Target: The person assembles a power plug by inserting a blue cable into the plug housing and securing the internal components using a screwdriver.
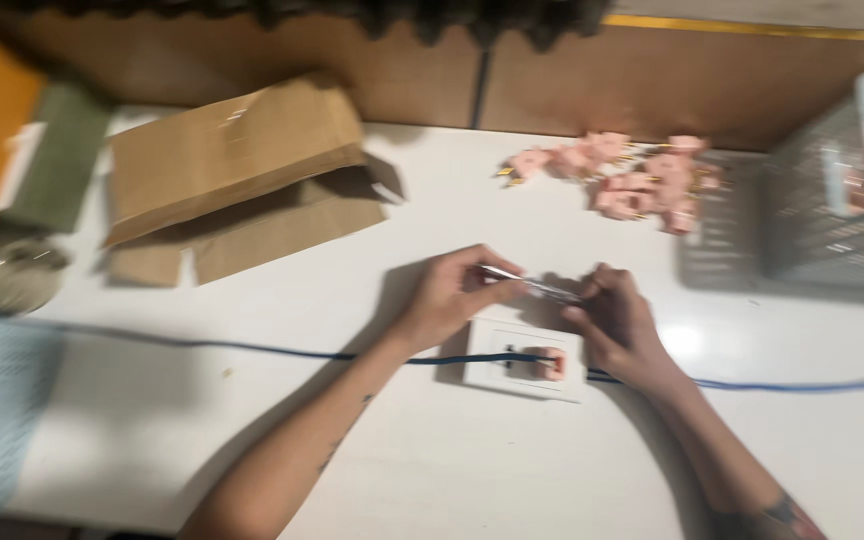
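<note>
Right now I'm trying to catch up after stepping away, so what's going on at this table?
A person holds a thin metal tool between the left hand and right hand, just above a white square plate with a pink part set in it. A blue cable runs across the white table, over the plate. A pile of pink parts lies beyond, beside a grey basket; an open cardboard box sits left. The picture is blurred.

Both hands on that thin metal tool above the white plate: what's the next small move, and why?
Probably lower the tool toward the pink insert in the plate. Left hand and right hand pinch its ends just above the plate; the blur hides finer detail.
</note>
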